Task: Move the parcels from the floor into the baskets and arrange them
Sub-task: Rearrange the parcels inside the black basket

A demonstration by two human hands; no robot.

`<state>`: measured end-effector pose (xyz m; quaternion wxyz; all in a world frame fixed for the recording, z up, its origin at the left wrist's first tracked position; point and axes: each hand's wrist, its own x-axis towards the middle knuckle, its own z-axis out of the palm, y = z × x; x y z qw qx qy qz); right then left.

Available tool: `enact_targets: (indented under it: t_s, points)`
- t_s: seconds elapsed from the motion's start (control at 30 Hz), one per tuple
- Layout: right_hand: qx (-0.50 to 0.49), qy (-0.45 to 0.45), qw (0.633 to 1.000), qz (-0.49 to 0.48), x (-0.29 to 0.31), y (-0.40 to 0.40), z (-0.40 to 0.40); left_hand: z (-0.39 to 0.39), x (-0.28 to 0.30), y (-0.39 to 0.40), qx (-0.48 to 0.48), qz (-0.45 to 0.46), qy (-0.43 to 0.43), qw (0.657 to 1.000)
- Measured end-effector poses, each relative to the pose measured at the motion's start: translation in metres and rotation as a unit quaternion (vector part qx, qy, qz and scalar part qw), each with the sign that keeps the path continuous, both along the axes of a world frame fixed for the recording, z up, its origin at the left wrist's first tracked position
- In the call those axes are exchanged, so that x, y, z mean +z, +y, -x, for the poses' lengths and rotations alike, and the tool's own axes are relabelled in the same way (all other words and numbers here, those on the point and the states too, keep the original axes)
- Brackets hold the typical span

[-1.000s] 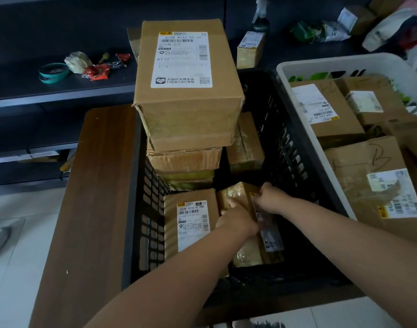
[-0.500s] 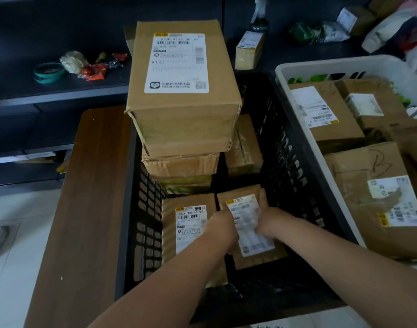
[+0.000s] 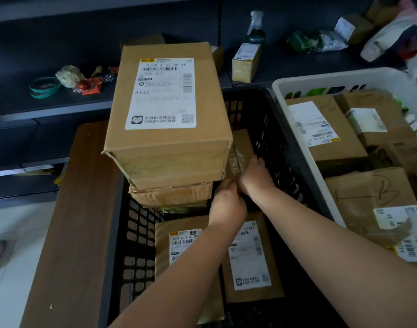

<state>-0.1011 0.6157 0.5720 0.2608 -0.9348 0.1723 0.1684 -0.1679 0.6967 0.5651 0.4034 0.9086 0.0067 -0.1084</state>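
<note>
Head view: I look down into the black basket, which sits on a wooden table.
Left hand: reaches in toward the near end of a taped parcel that lies behind the stack; my fingers curl at its lower edge, though I cannot see them well enough to be sure they grip it.
Right hand: my fingers curl round the right side of the same taped parcel, and it touches my left hand.
Tall stack: a big labelled box tops two flatter boxes in the far left of the black basket, just beside the taped parcel.
Near parcels: two flat labelled parcels, left one and right one, lie side by side on the basket floor under my forearms.
White basket: stands right of the black one, touching it, filled with brown parcels.
Shelf: holds a tape roll, wrappers, a small box and a spray bottle.
</note>
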Motion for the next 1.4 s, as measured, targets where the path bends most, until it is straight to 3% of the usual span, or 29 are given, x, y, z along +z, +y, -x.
enact_targets:
  t_s: [0.13, 0.27, 0.33, 0.43, 0.57, 0.7, 0.87, 0.93, 1.2, 1.4]
  points:
    - [-0.08, 0.03, 0.996, -0.039, -0.026, -0.002, -0.012, -0.037, -0.014, -0.011, 0.073, 0.041, 0.066, 0.994]
    - [-0.092, -0.027, 0.993, -0.066, -0.04, -0.002, -0.005, -0.044, -0.029, -0.007, -0.001, -0.027, 0.055, 0.998]
    - [-0.116, -0.056, 0.979, -0.157, -0.045, -0.005, -0.001, -0.044, -0.033, -0.005, 0.026, -0.054, 0.059, 0.996]
    - [-0.206, -0.067, 0.909, -0.356, -0.044, -0.007, 0.01, -0.046, -0.032, -0.012, 0.018, -0.116, 0.051, 0.992]
    - [-0.295, -0.016, 0.803, -0.517, -0.042, -0.006, 0.024, -0.056, -0.032, -0.024, 0.028, -0.168, 0.118, 0.978]
    - [-0.261, -0.009, 0.824, -0.503, -0.04, -0.006, 0.029, -0.059, -0.034, -0.026, 0.022, -0.212, 0.114, 0.97]
    - [-0.222, -0.006, 0.903, -0.369, -0.037, -0.011, 0.018, -0.057, -0.037, -0.028, -0.002, -0.231, 0.109, 0.967]
    - [-0.234, 0.018, 0.912, -0.336, -0.042, -0.017, 0.017, -0.056, -0.036, -0.029, 0.003, -0.223, 0.11, 0.969]
    - [-0.28, 0.087, 0.847, -0.443, -0.047, -0.02, 0.015, -0.062, -0.04, -0.027, 0.004, -0.235, 0.086, 0.968]
    - [-0.349, 0.016, 0.81, -0.471, -0.044, -0.01, 0.009, -0.066, -0.015, -0.021, 0.052, -0.185, 0.064, 0.979]
